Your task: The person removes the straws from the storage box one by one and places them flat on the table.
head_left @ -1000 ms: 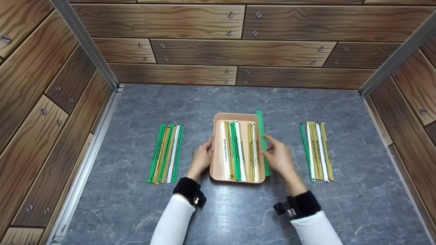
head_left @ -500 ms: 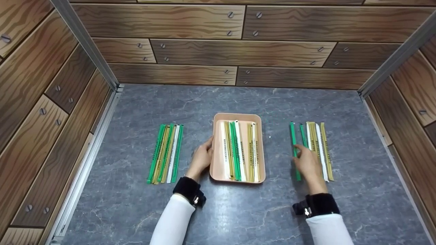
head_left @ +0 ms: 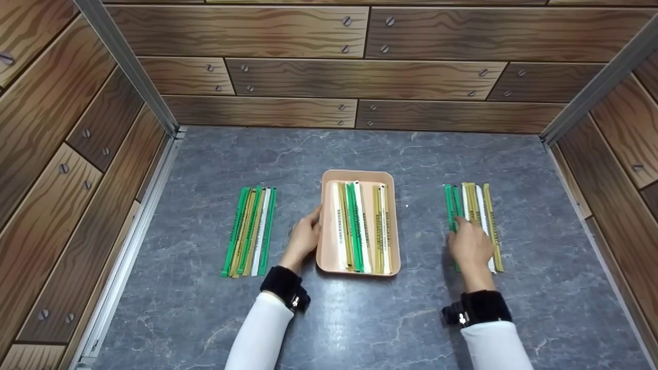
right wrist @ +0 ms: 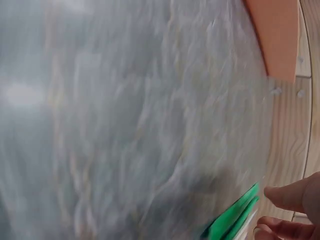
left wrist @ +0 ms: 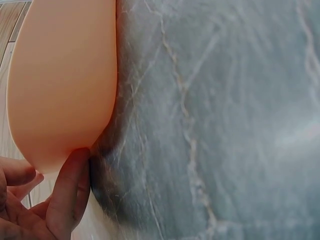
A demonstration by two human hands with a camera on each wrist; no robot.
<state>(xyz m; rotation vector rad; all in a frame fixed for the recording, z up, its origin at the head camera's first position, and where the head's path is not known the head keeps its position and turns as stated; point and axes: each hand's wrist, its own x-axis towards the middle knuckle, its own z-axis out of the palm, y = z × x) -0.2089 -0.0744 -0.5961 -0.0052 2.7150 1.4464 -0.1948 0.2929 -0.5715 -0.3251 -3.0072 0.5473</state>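
Note:
A peach-coloured tray (head_left: 329, 177) holds two groups of long, slim printed packets in white, gold and green (head_left: 351, 226). My left hand (head_left: 305, 237) grips the tray's left side; in the left wrist view its thumb and fingers (left wrist: 69, 192) are at the tray wall. Over the right-hand row, my right hand (head_left: 470, 245) hides the lower parts of several packets. A green packet (head_left: 449, 203) lies at that row's left end, beside another green one. In the right wrist view, the thumb and fingers (right wrist: 290, 195) are spread apart, close to the green packet ends (right wrist: 235, 215).
Left of the tray lies another row of green, gold and white packets (head_left: 249, 231). Wood-patterned walls (head_left: 303, 77) enclose the grey marbled surface (head_left: 354, 318) at the back and both sides.
My right hand has carried a green packet from the tray's right edge to the right-hand row, laid it at the left end and loosened its fingers. The left hand stays at the tray.

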